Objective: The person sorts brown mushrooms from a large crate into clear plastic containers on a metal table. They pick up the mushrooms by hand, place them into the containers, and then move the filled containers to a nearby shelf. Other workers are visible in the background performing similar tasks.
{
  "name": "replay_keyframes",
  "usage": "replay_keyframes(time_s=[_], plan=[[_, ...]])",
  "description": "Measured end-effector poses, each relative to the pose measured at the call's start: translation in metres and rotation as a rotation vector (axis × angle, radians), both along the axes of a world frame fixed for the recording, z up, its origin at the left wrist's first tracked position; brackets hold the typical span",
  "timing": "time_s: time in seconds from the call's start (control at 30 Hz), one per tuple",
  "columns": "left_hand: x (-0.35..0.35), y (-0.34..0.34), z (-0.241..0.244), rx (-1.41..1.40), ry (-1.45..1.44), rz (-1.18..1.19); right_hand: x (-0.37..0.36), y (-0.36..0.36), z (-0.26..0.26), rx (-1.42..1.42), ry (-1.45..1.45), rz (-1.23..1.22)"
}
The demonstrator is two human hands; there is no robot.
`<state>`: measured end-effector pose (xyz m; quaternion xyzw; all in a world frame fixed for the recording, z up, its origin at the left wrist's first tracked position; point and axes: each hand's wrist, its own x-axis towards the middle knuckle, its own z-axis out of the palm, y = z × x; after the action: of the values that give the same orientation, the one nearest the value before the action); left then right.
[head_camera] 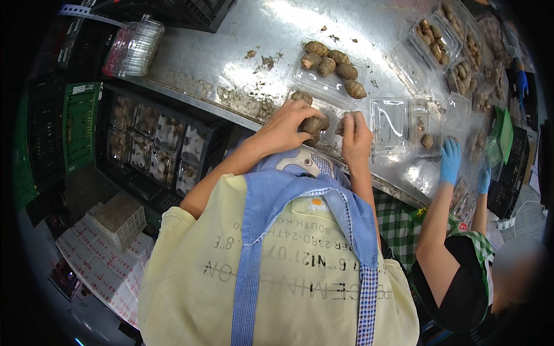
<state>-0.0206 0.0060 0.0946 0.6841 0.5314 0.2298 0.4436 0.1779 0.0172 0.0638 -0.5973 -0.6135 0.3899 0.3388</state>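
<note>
My left hand (283, 125) grips a brown taro corm (318, 124) between thumb and fingers, above a clear plastic clamshell (331, 103) at the table's near edge. Another taro (301, 97) lies in that clamshell just beyond my knuckles, and part of one more shows under my thumb. My right hand (357, 137) is at the clamshell's right side, its fingers closed around a small dark piece (340, 128), probably taro, mostly hidden by them. Directly beyond, an open clamshell (298, 77) carries several taro corms (326, 66).
Dirt and peel scraps litter the metal table (194, 52). An open clamshell (390, 125) lies to the right, near a co-worker's blue-gloved hand (450, 160). Filled packs (437, 41) stand at far right. Stacked clamshells (135, 47) sit left, above a black crate (207, 151) of packed taro.
</note>
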Motion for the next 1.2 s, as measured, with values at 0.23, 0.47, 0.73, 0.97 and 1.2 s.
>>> replay_keyframes(time_s=[0.23,0.47,0.73,0.97,1.2], plan=[[-0.017,0.005,-0.023,-0.018,-0.309,0.342,0.038,0.018,-0.008,-0.059,0.166,-0.167],[-0.029,0.045,-0.068,-0.284,-0.539,0.745,0.028,0.05,-0.024,-0.369,0.503,-0.358],[-0.013,0.1,-0.058,-0.69,-0.699,0.6,0.012,0.1,-0.035,-0.545,0.72,-0.394],[-0.012,0.094,-0.045,-0.521,-0.827,0.602,0.009,0.088,0.001,-0.323,0.783,-0.309],[-0.005,0.073,-0.035,-0.381,-0.931,0.59,0.007,0.053,0.0,-0.112,0.81,-0.357]])
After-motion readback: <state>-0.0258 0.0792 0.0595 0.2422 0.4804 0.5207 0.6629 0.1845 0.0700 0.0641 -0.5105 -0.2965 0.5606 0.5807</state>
